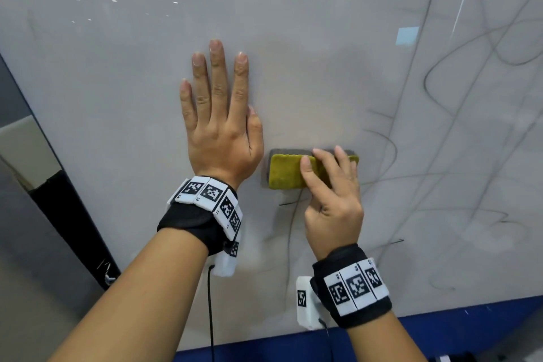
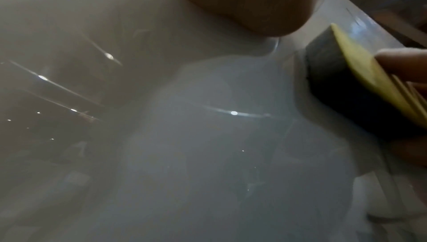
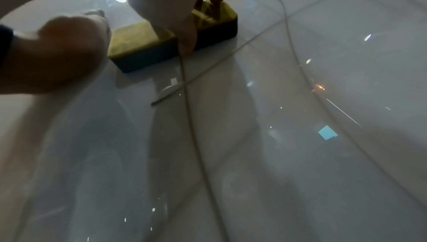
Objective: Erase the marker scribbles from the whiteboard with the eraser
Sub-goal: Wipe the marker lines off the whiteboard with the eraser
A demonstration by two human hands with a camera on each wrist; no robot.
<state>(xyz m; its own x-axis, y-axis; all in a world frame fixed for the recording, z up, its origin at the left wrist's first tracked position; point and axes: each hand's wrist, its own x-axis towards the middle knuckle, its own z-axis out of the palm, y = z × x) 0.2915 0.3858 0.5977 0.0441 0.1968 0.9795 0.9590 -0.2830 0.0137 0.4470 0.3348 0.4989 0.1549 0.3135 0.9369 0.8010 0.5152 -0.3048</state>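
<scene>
A yellow-topped eraser [image 1: 286, 172] with a dark felt base lies flat against the whiteboard [image 1: 117, 82]. My right hand [image 1: 329, 194] grips it, thumb on the near side and fingers curled over the far edge. The right wrist view shows the eraser [image 3: 138, 39] under that hand [image 3: 171, 4]. My left hand [image 1: 219, 114] rests flat on the board just left of the eraser, fingers straight. Dark marker scribbles [image 1: 458, 103] cover the board's right part and run below the eraser [image 1: 291, 229]. In the left wrist view, the eraser [image 2: 342, 81] appears at the right.
The board's left part shows only faint smears and ceiling light reflections. A blue edge [image 1: 440, 326] borders the board's bottom. Beyond the left edge are a dark strip [image 1: 67, 220] and a grey surface [image 1: 38, 288].
</scene>
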